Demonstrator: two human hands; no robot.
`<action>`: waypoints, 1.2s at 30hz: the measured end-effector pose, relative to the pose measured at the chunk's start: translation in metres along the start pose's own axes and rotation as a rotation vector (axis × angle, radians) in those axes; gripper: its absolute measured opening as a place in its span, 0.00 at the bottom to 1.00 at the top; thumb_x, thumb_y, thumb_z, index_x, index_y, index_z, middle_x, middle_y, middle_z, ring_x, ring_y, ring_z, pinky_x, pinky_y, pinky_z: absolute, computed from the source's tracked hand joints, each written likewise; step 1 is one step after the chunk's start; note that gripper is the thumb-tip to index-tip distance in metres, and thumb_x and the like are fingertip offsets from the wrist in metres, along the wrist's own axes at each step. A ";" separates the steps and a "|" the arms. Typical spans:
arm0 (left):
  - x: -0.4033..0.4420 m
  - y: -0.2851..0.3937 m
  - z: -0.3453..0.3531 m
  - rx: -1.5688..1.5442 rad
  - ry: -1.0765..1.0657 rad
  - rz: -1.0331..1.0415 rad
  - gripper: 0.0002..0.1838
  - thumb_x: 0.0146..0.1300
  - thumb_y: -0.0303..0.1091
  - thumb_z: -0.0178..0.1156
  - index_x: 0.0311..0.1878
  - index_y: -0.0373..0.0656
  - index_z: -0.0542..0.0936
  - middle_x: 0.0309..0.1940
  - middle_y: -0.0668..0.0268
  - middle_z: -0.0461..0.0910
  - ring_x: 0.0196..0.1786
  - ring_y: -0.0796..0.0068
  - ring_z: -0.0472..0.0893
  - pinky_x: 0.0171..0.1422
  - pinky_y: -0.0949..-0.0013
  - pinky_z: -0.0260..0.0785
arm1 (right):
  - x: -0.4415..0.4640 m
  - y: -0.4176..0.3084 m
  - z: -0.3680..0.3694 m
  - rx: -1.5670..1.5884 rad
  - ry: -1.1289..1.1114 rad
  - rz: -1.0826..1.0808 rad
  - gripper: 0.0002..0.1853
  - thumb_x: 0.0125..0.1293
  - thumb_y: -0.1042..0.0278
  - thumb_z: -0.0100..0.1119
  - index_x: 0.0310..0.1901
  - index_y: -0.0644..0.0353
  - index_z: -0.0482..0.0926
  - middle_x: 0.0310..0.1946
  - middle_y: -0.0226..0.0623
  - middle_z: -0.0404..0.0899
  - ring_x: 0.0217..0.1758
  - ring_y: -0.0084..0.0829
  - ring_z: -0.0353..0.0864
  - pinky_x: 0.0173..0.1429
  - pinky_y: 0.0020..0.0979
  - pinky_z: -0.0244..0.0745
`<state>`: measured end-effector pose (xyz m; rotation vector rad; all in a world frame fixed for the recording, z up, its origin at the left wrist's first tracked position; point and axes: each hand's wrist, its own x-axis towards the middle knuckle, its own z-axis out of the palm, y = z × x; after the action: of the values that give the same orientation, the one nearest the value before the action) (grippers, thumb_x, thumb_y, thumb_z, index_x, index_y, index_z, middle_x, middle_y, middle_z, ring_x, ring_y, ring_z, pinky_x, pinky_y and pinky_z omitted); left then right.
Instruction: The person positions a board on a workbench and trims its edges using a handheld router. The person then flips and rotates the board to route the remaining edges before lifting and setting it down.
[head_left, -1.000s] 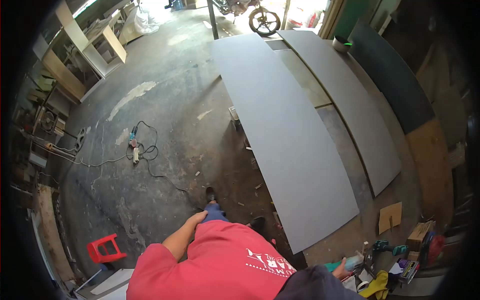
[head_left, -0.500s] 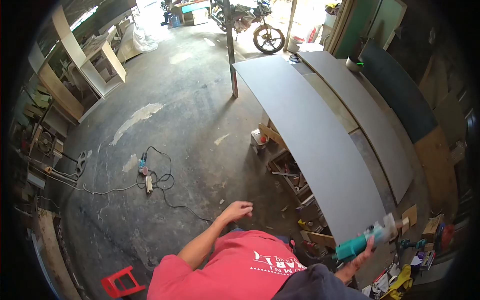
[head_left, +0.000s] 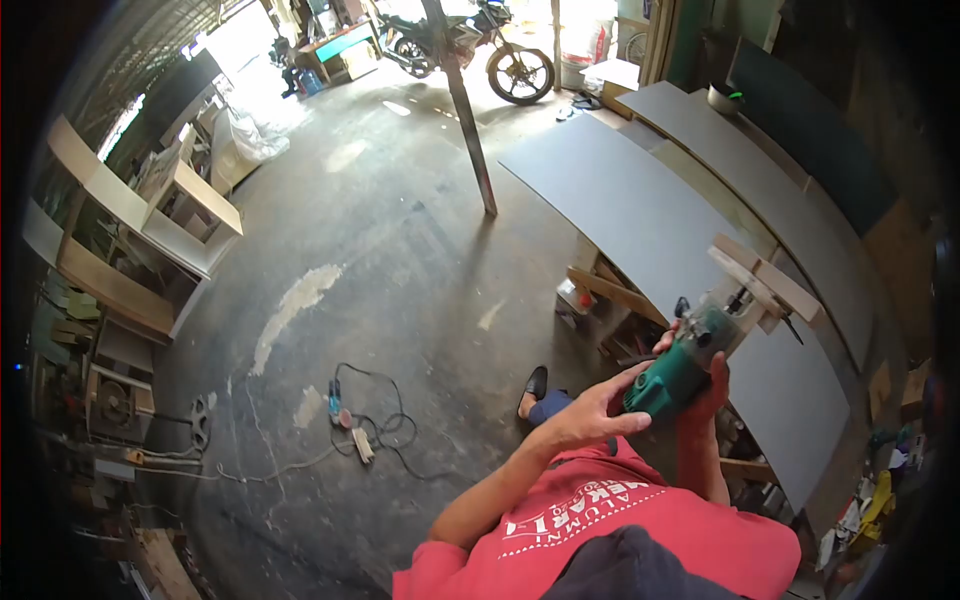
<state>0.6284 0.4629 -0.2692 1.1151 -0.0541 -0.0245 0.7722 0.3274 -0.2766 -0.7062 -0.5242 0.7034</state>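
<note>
Head view: green trim router (head_left: pixel 668 384) up before me, left hand (head_left: pixel 596 412) curled round rear end, right hand (head_left: pixel 713 390) clasping side nearer clear base (head_left: pixel 722 308); long axis slants forward-right, overlapping grey panel (head_left: pixel 635 215).

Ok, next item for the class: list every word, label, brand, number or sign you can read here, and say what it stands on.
"ALUMNI": on the red shirt.
"EKARI": larger letters on the same shirt; the characters at either end are unclear.
"2013-20": also on the shirt; its end is unclear.
Any marks on the green power tool or the motorcycle are too small or blurred to read.
</note>
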 end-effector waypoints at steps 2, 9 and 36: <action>-0.002 0.022 -0.050 0.069 0.109 -0.090 0.47 0.65 0.34 0.68 0.80 0.35 0.52 0.69 0.59 0.69 0.69 0.72 0.71 0.74 0.66 0.62 | 0.050 0.040 0.021 -0.018 -0.027 -0.001 0.42 0.67 0.35 0.55 0.66 0.69 0.65 0.52 0.48 0.76 0.54 0.39 0.79 0.58 0.38 0.78; -0.002 0.135 -0.223 -0.013 0.287 -0.191 0.46 0.61 0.41 0.72 0.75 0.33 0.60 0.64 0.57 0.73 0.66 0.67 0.74 0.72 0.61 0.65 | 0.220 0.137 0.110 0.236 -0.083 0.359 0.38 0.69 0.37 0.55 0.63 0.69 0.70 0.58 0.50 0.77 0.56 0.39 0.83 0.56 0.40 0.83; 0.330 0.310 -0.547 -0.360 -0.309 -0.546 0.29 0.65 0.46 0.71 0.58 0.34 0.74 0.47 0.63 0.81 0.48 0.75 0.81 0.54 0.67 0.74 | 0.550 0.344 0.195 -0.728 0.804 -0.132 0.32 0.69 0.55 0.64 0.66 0.67 0.68 0.65 0.46 0.73 0.64 0.36 0.77 0.62 0.37 0.75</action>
<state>0.9861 1.0747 -0.2210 0.7310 -0.0188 -0.6711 0.8696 0.9970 -0.2926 -1.5250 -0.0562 0.0392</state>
